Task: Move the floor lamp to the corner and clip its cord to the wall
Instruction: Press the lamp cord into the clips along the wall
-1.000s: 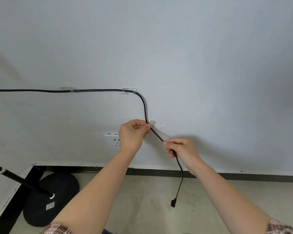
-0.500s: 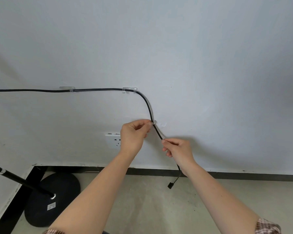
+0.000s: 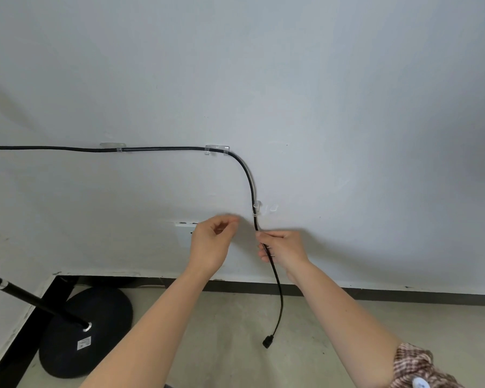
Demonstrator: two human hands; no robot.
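head view: you face a pale grey-white wall [image 3: 319, 79] that fills most of the frame, scuffed in places, with a dark baseboard [image 3: 403, 296] along its foot and a dull concrete floor [image 3: 221, 331] below. the cord [image 3: 163, 148] runs level across the wall from the left edge, held by a clear clip [image 3: 120, 149] left of centre and a second clip [image 3: 216, 149] near centre, then bends down into a third clip [image 3: 256, 207] just below centre. under that clip your right hand [image 3: 283, 247] is closed around the cord, fingers wrapped on it; the rest of the cord hangs free past the baseboard, and its plug [image 3: 267, 342] dangles in front of the floor in the lower middle. your left hand [image 3: 212, 242] is just left of the cord, apart from it, fingers loosely curled and holding nothing. a white socket [image 3: 184, 231] on the wall is partly hidden behind that hand. in the lower left, the lamp's black round base [image 3: 95, 315] sits on the floor in the corner, with its pole [image 3: 31, 299] slanting up to the left edge. a checked sleeve [image 3: 415, 365] shows at the lower right.
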